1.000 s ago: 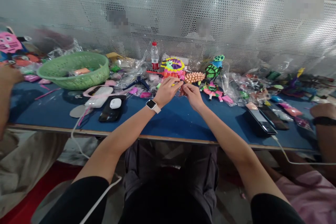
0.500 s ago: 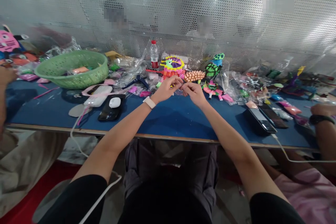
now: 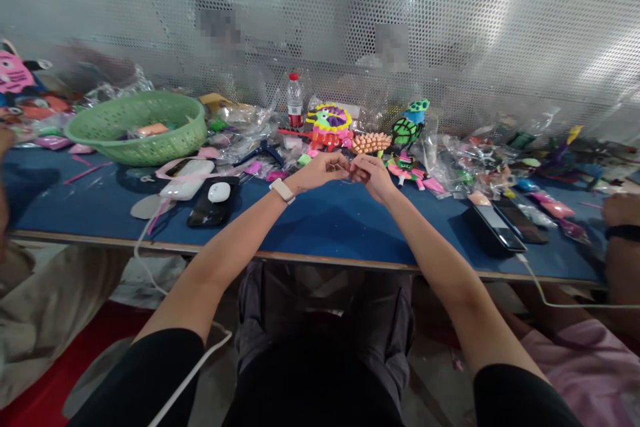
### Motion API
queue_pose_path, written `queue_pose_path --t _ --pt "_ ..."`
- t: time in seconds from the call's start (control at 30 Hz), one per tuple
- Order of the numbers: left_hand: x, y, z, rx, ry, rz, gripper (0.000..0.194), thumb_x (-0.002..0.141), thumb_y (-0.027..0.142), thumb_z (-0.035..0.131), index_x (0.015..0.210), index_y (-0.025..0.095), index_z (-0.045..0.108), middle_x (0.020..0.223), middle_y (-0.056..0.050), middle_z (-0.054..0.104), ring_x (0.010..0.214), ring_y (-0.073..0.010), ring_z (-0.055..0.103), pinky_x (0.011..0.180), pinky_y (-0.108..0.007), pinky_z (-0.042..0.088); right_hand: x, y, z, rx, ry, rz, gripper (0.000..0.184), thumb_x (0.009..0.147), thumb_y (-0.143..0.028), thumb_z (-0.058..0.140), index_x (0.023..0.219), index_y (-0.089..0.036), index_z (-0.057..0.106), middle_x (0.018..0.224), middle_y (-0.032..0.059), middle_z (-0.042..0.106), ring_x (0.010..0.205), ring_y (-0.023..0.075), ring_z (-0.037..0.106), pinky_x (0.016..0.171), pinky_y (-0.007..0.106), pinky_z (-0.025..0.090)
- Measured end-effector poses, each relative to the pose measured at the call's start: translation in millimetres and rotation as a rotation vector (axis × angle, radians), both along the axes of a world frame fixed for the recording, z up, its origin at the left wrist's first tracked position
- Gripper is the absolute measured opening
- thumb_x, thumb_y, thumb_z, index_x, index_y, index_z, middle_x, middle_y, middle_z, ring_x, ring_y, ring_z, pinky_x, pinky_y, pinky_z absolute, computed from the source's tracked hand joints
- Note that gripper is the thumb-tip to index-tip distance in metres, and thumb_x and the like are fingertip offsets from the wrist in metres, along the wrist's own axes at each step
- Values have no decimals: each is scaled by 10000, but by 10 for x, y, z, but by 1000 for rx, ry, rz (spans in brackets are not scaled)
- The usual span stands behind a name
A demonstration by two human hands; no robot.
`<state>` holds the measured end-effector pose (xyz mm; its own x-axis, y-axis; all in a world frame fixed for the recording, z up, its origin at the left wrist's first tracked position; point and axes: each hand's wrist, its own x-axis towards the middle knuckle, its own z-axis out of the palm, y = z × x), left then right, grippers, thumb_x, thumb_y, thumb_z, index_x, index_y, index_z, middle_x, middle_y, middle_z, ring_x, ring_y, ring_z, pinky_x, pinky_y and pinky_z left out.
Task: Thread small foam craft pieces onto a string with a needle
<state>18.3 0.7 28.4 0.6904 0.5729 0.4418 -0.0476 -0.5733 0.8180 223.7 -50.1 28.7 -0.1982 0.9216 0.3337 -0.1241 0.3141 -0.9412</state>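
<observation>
My left hand (image 3: 323, 171) and my right hand (image 3: 371, 175) meet above the blue table (image 3: 340, 227), fingers curled and fingertips together. Whatever they pinch is too small and too hidden to name. Just behind them stand brightly coloured clay figures: a yellow-frilled one with purple and red parts (image 3: 330, 123), a spiky orange-tan piece (image 3: 371, 142), and a green-and-black one with a blue top (image 3: 407, 128). A pink and green figure (image 3: 406, 168) lies right of my right hand. A pale band (image 3: 283, 191) is around my left wrist.
On the left are a green basket (image 3: 145, 159), a white power bank (image 3: 187, 181) with a cable, and a black phone (image 3: 205, 212) bearing a white earbud case (image 3: 219, 192). A red-capped bottle (image 3: 295, 103) stands behind. More phones (image 3: 495, 227) lie right; other people's arms show at both sides.
Both hands have shifted slightly down and toward me, fingertips still together. The co-worker's hand at the left edge has drawn partly out of view; the one at right has moved a little.
</observation>
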Motion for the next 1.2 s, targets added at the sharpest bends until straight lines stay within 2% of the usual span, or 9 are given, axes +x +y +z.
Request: queue_pose_path --t 0.13,0.3,0.5,0.67,0.73,0.8,0.97,1.07,1.2 --pt "9 8 -53 -111 -72 -71 458 859 514 987 984 169 713 978 -62 793 885 -158 748 896 -369 640 25 17 -19 -23 26 30 520 821 -699 922 762 -268 639 563 -105 283 541 131 389 617 308 469" --pt "12 9 -98 -219 -111 -80 415 791 379 1033 970 165 725 974 -53 814 888 -149 775 937 -382 660 39 40 -25 36 -18 32 562 804 -739 935 817 -270 626 606 -87 376 583 136 395 627 311 417" --pt "61 49 -168 -320 -197 -24 567 706 372 1098 1096 165 742 994 -74 854 893 -176 818 924 -391 694 16 26 10 20 25 24 620 738 -797 937 767 -280 596 622 -79 341 594 143 338 621 324 414" --pt "77 48 -186 -362 -259 -32 659 739 430 1093 1228 174 733 962 -84 864 870 -206 842 891 -386 706 6 44 -5 -32 111 5 663 667 -768 988 751 -287 540 615 -87 297 587 143 358 613 310 440" --pt "75 32 -180 -287 -226 -41 689 782 473 1068 1295 171 720 970 -93 863 878 -212 845 896 -388 705 15 61 -21 -28 127 11 653 671 -742 1004 761 -280 552 619 -93 300 578 131 372 602 292 438" --pt "72 13 -171 -135 -184 -2 676 854 518 1016 1338 161 706 998 -104 858 889 -211 841 886 -378 699 26 73 -34 -33 115 10 637 682 -727 1006 771 -273 569 626 -90 352 574 123 410 595 286 454" --pt "50 -20 -148 377 -92 272 522 982 605 888 1262 177 785 1174 -129 824 862 -179 797 897 -365 667 47 75 -62 -62 39 20 625 701 -728 1001 777 -267 585 624 -81 500 537 110 466 627 314 556" --pt "24 -25 -140 611 -28 369 442 1079 622 755 1220 210 832 1196 -118 812 959 -207 792 953 -394 645 69 80 -77 -9 -23 23 610 771 -738 971 807 -270 582 595 -96 511 486 90 416 588 301 537" --pt "-4 -19 -133 775 75 433 410 1133 593 668 1228 228 830 1208 -119 805 1124 -261 776 976 -421 617 94 85 -68 97 -104 2 594 841 -770 914 881 -270 597 635 -65 591 518 106 524 532 275 468"
